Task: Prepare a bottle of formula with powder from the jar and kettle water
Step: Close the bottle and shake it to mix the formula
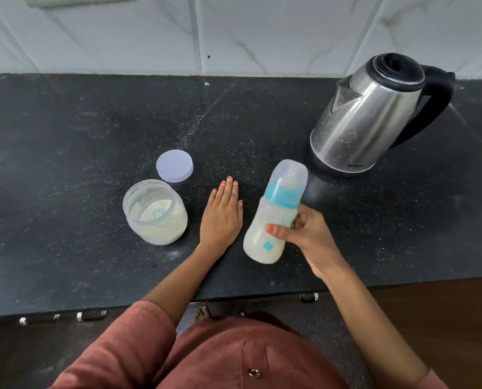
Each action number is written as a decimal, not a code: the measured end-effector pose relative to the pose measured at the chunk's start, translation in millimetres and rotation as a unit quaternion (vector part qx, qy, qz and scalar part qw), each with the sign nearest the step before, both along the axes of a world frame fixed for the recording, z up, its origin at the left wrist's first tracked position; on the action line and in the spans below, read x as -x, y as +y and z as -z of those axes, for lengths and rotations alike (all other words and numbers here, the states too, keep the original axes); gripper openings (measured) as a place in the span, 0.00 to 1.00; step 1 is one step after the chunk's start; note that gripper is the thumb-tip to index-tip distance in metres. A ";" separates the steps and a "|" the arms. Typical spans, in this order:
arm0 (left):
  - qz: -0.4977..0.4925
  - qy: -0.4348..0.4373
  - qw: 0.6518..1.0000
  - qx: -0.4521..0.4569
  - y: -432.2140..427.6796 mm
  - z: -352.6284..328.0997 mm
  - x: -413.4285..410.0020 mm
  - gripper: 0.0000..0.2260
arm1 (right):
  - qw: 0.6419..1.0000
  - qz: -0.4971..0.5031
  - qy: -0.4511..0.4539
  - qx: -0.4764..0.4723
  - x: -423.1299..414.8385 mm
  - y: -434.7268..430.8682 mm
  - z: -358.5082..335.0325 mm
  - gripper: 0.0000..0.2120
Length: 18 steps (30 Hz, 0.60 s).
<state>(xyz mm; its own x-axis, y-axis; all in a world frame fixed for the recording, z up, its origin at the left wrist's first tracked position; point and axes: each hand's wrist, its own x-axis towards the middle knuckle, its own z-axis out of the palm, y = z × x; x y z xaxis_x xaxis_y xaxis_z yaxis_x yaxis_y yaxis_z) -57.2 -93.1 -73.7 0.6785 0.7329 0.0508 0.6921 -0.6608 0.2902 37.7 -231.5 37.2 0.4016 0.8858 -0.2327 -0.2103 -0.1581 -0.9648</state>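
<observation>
A baby bottle (pixel 270 220) with a teal collar and a clear cap holds milky white liquid. My right hand (pixel 304 234) grips its body and holds it tilted above the counter; the bottle looks slightly blurred. My left hand (pixel 221 214) lies flat on the counter, palm down, holding nothing, between the bottle and the jar. The clear plastic powder jar (pixel 155 211) stands open to the left, with pale powder and a teal scoop inside. Its white lid (pixel 174 165) lies just behind it. A steel kettle (pixel 374 113) with a black lid and handle stands at the back right.
The black speckled counter (pixel 65 164) runs across the view to a white tiled wall (pixel 150 32) behind. Its front edge is close to my body, with drawer handles (pixel 91 315) below it. Brown floor shows at the lower right.
</observation>
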 end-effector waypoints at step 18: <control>-0.002 -0.016 1.000 -0.005 -1.8 -2.4 0.5 0.22 | 0.960 0.204 0.174 -0.081 -1.8 14.6 -3.5 0.11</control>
